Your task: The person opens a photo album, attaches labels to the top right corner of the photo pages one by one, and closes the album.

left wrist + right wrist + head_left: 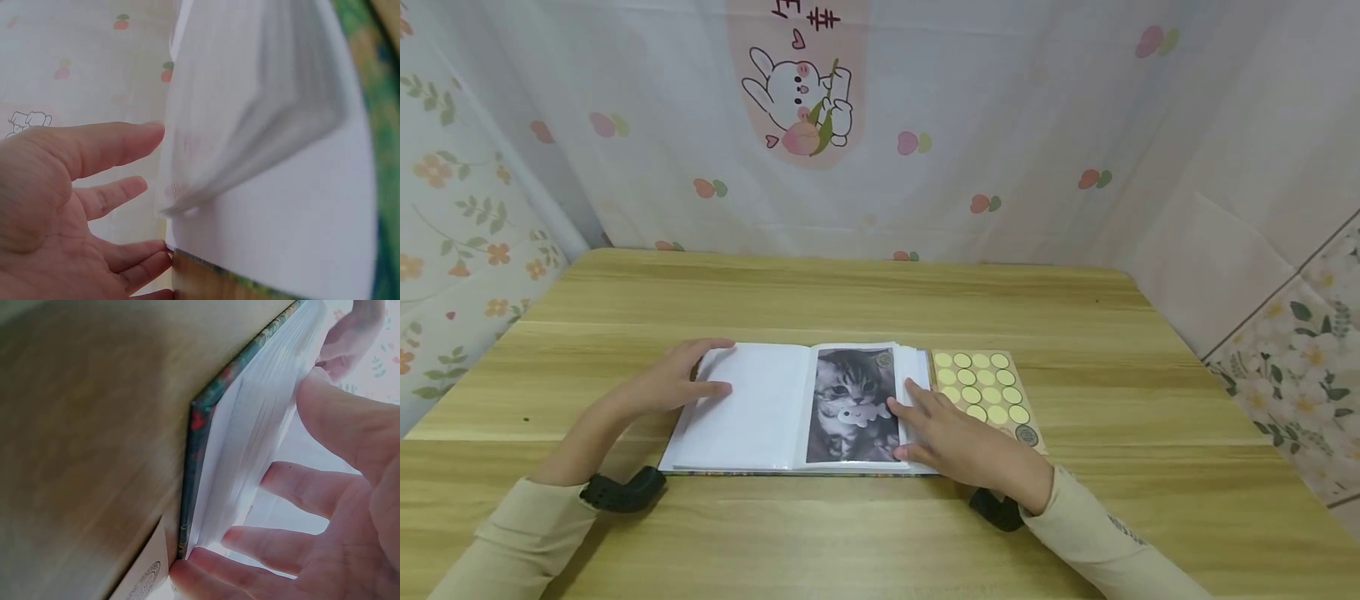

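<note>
A photo album point(760, 408) lies spread on the table, its left page plain white. On the right page, a black-and-white photo point(831, 446) shows a kitten with a pale fish shape over it. My left hand point(662, 382) rests at the album's left edge, thumb and fingers apart. In the left wrist view, those fingers reach the edge of the album's pages point(237, 125). Fingers spread, my right hand point(958, 433) touches the right-hand pages along their outer edge. The right wrist view shows the page stack point(262, 419) above a dark, patterned cover point(199, 425).
Right of the album lies a sheet of round yellow stickers point(981, 377), partly covered by my right hand. Dark straps point(625, 492) sit at both wrists. The wooden table point(865, 300) ends at a hanging printed cloth point(1000, 133) behind.
</note>
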`<action>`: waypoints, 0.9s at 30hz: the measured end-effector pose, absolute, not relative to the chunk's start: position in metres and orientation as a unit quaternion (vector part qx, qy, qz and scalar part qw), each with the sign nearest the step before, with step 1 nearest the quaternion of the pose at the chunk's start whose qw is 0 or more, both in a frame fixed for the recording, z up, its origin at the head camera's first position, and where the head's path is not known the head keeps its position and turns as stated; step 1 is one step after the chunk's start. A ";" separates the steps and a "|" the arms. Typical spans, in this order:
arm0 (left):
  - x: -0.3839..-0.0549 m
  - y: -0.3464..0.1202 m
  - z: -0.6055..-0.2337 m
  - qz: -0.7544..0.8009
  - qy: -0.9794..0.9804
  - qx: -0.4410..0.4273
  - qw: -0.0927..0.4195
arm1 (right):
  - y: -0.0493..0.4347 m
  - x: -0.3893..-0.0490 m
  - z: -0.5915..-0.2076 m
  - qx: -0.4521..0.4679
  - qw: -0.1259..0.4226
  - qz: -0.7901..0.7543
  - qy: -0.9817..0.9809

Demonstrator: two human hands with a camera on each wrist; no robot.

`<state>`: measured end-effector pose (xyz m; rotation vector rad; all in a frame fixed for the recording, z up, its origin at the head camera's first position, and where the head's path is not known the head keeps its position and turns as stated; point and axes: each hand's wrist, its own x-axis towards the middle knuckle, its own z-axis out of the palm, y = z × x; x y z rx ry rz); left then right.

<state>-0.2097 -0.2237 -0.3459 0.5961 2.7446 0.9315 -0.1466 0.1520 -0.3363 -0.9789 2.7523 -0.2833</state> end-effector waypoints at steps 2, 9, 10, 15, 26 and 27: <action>-0.210 -0.224 -0.346 0.322 0.922 0.196 0.091 | 0.151 -0.147 -0.336 -0.329 0.103 -0.092 0.934; -0.213 -0.223 -0.346 0.380 0.904 0.165 0.106 | 0.148 -0.145 -0.335 -0.317 0.109 -0.088 0.938; -0.214 -0.223 -0.345 0.396 0.898 0.156 0.114 | 0.148 -0.144 -0.335 -0.315 0.110 -0.088 0.938; -0.215 -0.225 -0.344 0.456 0.871 0.113 0.143 | 0.148 -0.144 -0.335 -0.315 0.113 -0.090 0.938; -0.207 -0.224 -0.320 0.500 0.851 0.091 0.132 | 0.150 -0.145 -0.334 -0.324 0.107 -0.088 0.936; -0.206 -0.223 -0.316 0.498 0.852 0.092 0.132 | 0.150 -0.145 -0.334 -0.325 0.107 -0.088 0.935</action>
